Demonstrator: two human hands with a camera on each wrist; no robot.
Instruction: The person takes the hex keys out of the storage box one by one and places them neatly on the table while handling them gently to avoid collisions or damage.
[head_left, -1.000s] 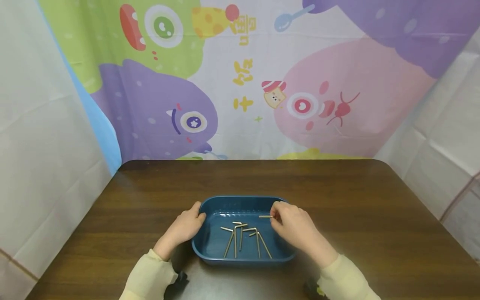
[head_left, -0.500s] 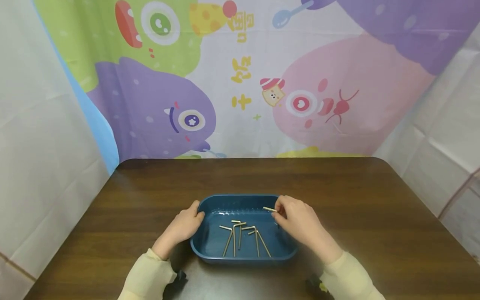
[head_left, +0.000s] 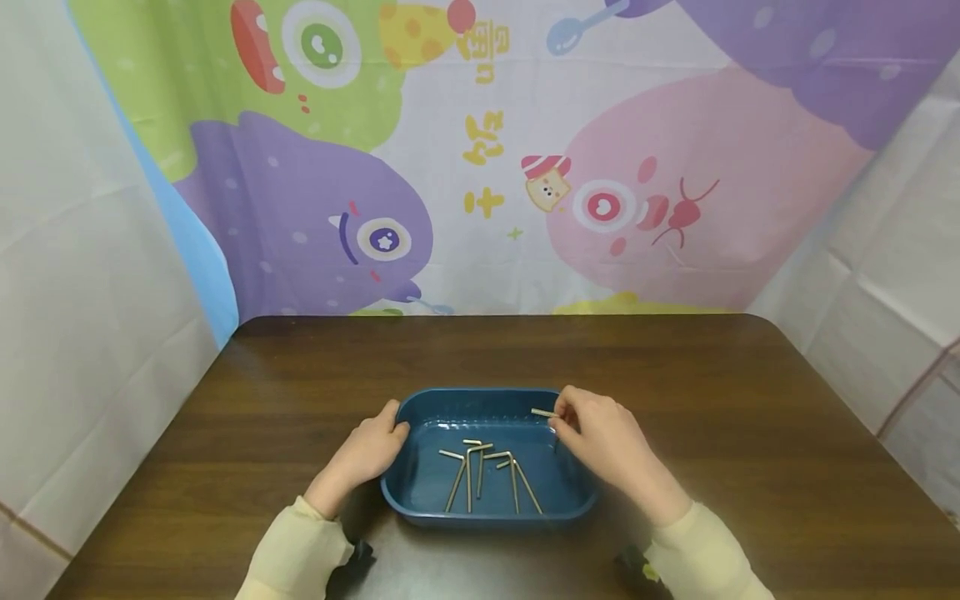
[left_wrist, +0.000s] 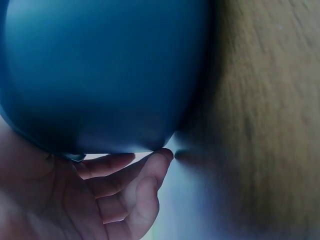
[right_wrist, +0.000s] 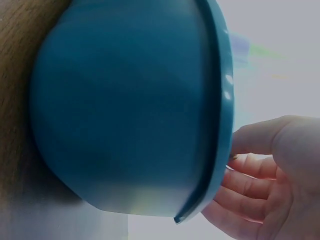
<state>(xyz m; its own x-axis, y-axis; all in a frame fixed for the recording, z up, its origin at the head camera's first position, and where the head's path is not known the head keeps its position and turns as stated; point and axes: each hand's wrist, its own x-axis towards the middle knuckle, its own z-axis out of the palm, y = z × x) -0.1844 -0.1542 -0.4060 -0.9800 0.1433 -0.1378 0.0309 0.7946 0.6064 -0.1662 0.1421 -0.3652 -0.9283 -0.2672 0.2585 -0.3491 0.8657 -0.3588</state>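
Observation:
A blue rectangular tray stands on the table, several brass-coloured hex keys lying loose on its floor. My left hand grips the tray's left rim, thumb over the inside edge; the left wrist view shows its fingers against the outer wall. At the right back corner my right hand pinches another hex key. That key's short arm points left, and part of its long arm shows below the fingers. In the right wrist view the tray wall hides most of this key.
A dark brown wooden table surrounds the tray. Behind it hangs a cartoon-printed cloth, with pale sheets at both sides. Dark objects lie under both wrists near the front.
My right hand has moved up and slightly right, bringing the pinched hex key from over the tray floor toward the back right corner. The left hand keeps its grip on the rim.

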